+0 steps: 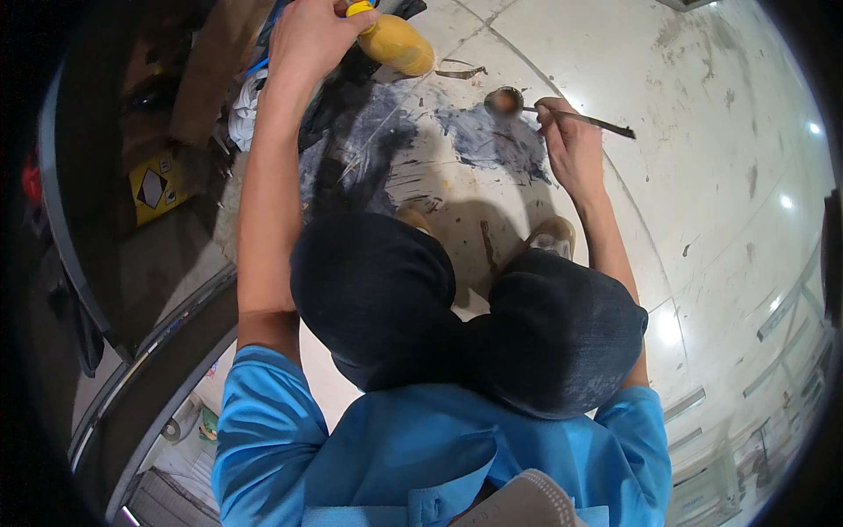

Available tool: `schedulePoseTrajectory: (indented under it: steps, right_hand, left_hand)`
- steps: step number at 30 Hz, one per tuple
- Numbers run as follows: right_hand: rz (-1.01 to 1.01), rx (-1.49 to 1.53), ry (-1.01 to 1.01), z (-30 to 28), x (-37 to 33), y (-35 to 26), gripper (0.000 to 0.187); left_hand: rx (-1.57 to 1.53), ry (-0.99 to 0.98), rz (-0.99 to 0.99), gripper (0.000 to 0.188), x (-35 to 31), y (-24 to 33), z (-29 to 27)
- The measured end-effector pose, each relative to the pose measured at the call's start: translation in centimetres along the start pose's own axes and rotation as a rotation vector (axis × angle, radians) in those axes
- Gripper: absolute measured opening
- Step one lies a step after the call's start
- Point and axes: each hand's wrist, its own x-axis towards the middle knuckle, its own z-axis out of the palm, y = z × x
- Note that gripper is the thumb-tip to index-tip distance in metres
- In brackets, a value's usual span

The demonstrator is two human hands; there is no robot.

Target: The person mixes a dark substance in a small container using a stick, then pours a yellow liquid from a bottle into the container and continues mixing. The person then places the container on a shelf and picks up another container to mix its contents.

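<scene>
At the top of the view my left hand (309, 39) is closed at the yellow cap of a plastic bottle (397, 46). The bottle is filled with something yellow and tilts, its base down to the right. My right hand (569, 140) grips a ladle (505, 103) by its dark, thin handle, which sticks out to the right past my fingers. The ladle's round bowl is blurred inside, with a brownish-orange patch, so I cannot make out its contents. It is held over the stained floor, to the right of and apart from the bottle.
Dark smears (378, 149) mark the pale floor (650, 79) before my bent knees. A thin dark strip (461, 72) lies beside the bottle's base. To the left are a white cloth (246, 112), a cardboard piece (215, 70) and a yellow label (158, 186) with a black diamond.
</scene>
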Motion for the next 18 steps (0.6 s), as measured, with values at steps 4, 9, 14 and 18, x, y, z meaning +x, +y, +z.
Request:
schedulePoseTrajectory:
  steps: [4,9,14,18]
  right_hand:
    - [-0.048,0.017,0.084,0.6,-0.7,0.0,0.024]
    - [-0.018,0.076,0.056,0.7,-1.0,0.1,0.021]
    - [-0.012,0.063,0.023,0.4,-1.1,0.2,0.019]
    - [-0.04,0.06,0.07,0.3,-1.5,0.1,0.019]
  left_hand:
    - [0.125,-0.007,-0.103,0.045,-0.6,0.5,-0.4]
    - [0.165,-0.009,-0.15,0.045,-0.5,1.5,-0.4]
    - [0.203,-0.001,-0.119,0.04,-0.7,1.5,-0.1]
    - [0.1,0.004,-0.155,0.036,-1.7,1.9,-0.1]
